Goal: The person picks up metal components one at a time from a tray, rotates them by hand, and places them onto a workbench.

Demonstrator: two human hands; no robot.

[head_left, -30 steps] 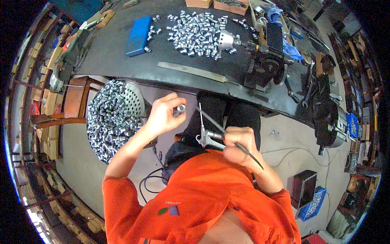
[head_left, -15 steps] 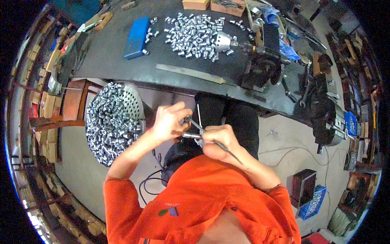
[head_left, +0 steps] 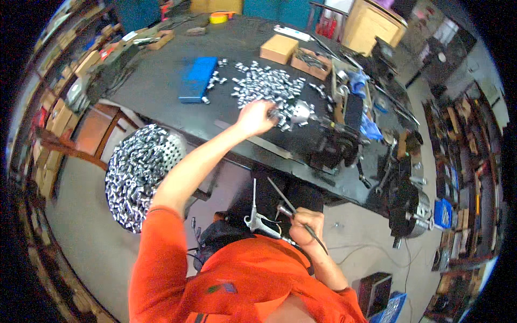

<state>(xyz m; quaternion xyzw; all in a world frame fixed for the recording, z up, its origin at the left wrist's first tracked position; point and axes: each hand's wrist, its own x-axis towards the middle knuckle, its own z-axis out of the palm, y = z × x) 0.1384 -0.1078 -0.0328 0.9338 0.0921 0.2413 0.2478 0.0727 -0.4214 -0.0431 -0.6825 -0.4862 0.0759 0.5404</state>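
My left hand (head_left: 257, 118) reaches over the workbench, fingers curled at the near right edge of a pile of small metal sleeves (head_left: 264, 83). A small grey metal sleeve (head_left: 273, 114) shows at its fingertips, partly hidden and blurred. In front of my body, my right hand (head_left: 307, 226) is closed around a long thin metal rod (head_left: 281, 192), which slants out past both sides of the fist. A short cylindrical metal piece (head_left: 285, 210) sticks out of the same fist. Beside it, a silver air blow gun (head_left: 258, 223) lies at my lap, nozzle pointing away from me.
A perforated metal basket (head_left: 175, 151) heaped with sleeves stands at my left. On the bench (head_left: 156, 89) are a blue box (head_left: 198, 79), a cone-shaped perforated metal piece (head_left: 300, 111), a dark machine (head_left: 336, 148) and a flat metal strip (head_left: 269, 146). Cables (head_left: 371, 246) cross the floor at right.
My left hand has left my right hand and moved forward to the pile on the bench. The right hand has shifted down, still gripping the rod. The view has tilted up.
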